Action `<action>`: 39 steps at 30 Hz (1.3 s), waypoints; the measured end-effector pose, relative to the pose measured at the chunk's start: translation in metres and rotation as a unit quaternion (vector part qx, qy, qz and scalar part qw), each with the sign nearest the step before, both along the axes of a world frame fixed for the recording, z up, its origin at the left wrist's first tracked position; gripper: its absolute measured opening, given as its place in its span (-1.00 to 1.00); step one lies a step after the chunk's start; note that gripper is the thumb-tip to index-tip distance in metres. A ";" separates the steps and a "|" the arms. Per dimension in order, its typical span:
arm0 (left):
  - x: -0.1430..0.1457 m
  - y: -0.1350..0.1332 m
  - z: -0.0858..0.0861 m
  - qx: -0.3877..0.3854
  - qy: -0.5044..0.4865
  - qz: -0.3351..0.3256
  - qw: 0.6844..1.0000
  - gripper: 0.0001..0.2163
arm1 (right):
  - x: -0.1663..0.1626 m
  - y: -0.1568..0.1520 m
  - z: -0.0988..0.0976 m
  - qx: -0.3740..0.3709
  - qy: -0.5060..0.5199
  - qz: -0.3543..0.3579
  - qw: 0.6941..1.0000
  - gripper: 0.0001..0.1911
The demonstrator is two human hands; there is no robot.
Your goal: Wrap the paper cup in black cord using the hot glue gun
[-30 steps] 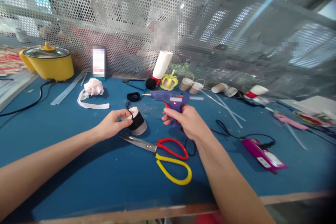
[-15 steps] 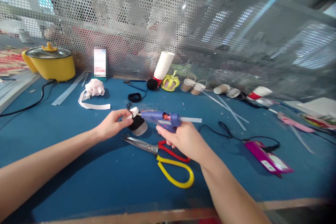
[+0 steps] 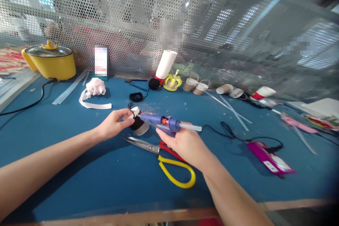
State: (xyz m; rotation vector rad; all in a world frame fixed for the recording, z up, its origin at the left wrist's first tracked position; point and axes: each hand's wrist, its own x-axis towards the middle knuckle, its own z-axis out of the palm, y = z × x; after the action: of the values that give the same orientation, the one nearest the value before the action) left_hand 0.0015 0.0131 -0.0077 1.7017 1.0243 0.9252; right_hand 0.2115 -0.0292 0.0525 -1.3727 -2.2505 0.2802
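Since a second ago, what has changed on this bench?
The right hand has brought the glue gun leftward and lower in the picture, its tip now at the black-wrapped tube. Nothing was newly gripped or released. The left hand stays on the tube; the scissors lie as before.

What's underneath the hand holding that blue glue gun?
The scissors reach partly beneath the right hand: some of their red handle shows, the hand hides the rest. Anything else directly below is covered.
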 end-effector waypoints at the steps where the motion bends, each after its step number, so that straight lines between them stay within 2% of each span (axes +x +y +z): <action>1: 0.000 0.000 0.000 0.002 -0.001 0.000 1.000 -0.83 | 0.000 0.000 0.000 -0.002 0.002 0.002 1.000 -0.90; 13: -0.001 0.002 -0.002 0.011 0.001 -0.003 1.000 -0.83 | -0.003 0.000 0.000 0.003 -0.016 -0.006 1.000 -0.88; 20: -0.002 0.003 -0.001 0.010 -0.013 -0.017 1.000 -0.83 | -0.001 0.000 0.001 -0.025 0.018 -0.015 0.999 -0.90; 26: -0.003 0.003 -0.001 0.004 -0.032 -0.041 0.999 -0.82 | 0.003 0.002 0.001 -0.052 0.033 -0.069 0.996 -0.78; 39: -0.003 0.001 0.003 -0.044 -0.093 -0.079 0.992 -0.81 | 0.003 0.003 0.008 -0.145 0.093 -0.060 0.983 -0.76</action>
State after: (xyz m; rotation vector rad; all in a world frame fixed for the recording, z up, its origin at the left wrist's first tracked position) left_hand -0.0014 0.0145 -0.0043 1.5660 0.7847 0.9035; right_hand 0.2150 -0.0261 0.0608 -1.5499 -2.0217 0.6871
